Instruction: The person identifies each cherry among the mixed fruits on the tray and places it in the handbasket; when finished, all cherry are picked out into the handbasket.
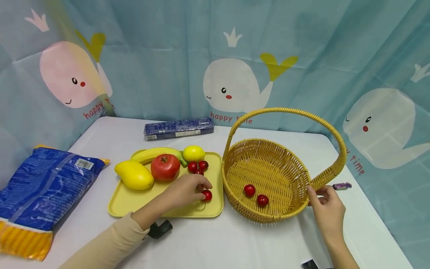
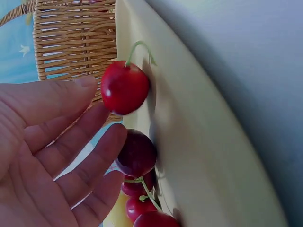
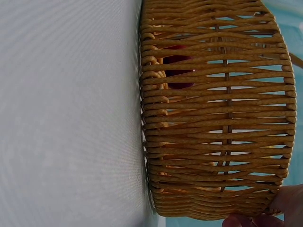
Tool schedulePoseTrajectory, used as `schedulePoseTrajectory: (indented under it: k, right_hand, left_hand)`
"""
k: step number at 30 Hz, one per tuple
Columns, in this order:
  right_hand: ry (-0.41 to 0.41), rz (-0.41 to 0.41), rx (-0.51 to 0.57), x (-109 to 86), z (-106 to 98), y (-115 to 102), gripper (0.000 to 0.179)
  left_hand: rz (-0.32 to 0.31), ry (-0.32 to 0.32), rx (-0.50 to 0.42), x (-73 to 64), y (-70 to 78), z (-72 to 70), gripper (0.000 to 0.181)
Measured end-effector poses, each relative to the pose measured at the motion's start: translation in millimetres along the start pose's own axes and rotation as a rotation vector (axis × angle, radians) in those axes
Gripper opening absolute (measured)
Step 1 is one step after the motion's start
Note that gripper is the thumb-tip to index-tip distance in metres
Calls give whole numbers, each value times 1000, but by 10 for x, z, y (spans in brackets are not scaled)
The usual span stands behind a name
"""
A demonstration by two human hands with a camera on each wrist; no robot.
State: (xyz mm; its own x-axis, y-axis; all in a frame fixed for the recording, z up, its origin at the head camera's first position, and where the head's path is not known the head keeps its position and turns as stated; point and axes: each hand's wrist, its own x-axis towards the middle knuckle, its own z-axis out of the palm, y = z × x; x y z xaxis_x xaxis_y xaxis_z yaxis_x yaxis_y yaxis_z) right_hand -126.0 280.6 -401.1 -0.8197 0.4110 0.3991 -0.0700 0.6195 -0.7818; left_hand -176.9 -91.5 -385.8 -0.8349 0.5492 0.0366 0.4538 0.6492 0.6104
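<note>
My left hand reaches over the yellow tray, fingers loosely bent beside a red cherry with a green stem. In the left wrist view, the thumb and fingertips are at the edge of that cherry, not closed round it; whether they touch it cannot be told. More cherries lie beyond the hand on the tray. My right hand grips the rim of the wicker basket at the handle's base. Two cherries lie inside the basket. The right wrist view shows the basket's woven side.
A mango, an apple, a banana and a lemon share the tray. A blue packet lies behind it, a blue-and-orange bag at left. A small purple wrapped item is right of the basket.
</note>
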Motion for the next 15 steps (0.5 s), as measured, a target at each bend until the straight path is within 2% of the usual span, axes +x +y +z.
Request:
schedulePoseTrajectory:
  k: [9, 15]
  right_hand:
    - [-2, 15, -16, 9, -1, -13, 20]
    - [-3, -1, 8, 5, 2, 1, 19]
  left_hand:
    - [-58, -22, 44, -14, 39, 65, 24]
    - [-30, -47, 119, -1, 79, 133, 29]
